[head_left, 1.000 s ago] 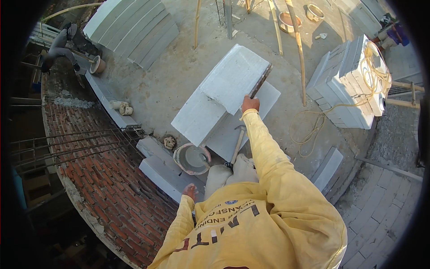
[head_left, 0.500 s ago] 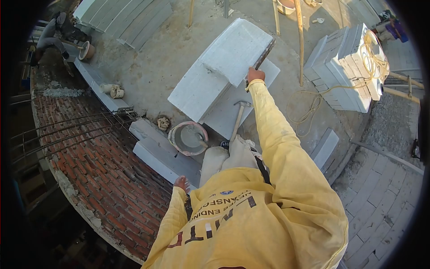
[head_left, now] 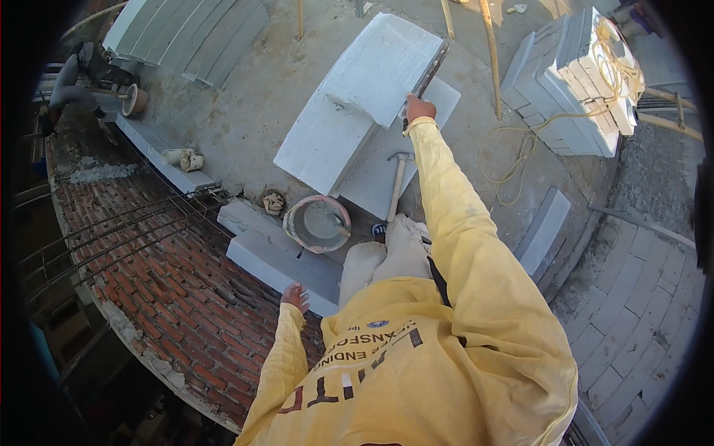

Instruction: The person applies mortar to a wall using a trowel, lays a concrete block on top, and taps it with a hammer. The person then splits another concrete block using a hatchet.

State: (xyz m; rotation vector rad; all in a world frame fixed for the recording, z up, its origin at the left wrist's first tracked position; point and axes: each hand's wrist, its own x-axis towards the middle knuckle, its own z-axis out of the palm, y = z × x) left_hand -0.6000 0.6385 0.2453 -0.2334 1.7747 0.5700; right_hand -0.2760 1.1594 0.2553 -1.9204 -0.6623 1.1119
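My right hand (head_left: 421, 109) is closed around the near end of what looks like a hand saw (head_left: 433, 70), its dark narrow blade lying along the right edge of a white block (head_left: 387, 63). That block rests on a larger white block (head_left: 323, 141), with another pale slab (head_left: 375, 182) lower down. A hammer (head_left: 398, 182) with a wooden handle leans on the slab. My left hand (head_left: 295, 296) is empty, fingers apart, near a long white block (head_left: 271, 271) on the brick wall side. The saw's handle is hidden in my grip.
A mortar bucket (head_left: 317, 224) stands before my legs. To the left runs a curved brick wall (head_left: 163, 275) with protruding steel bars (head_left: 111, 227). Stacked blocks (head_left: 569, 85) with a yellow hose (head_left: 524, 152) stand right. Another person (head_left: 74, 82) works at far left.
The view has tilted slightly, so the blocks appear higher. My left hand has lifted a little, its fingers spreading more. My right hand keeps its hold at the block's edge.
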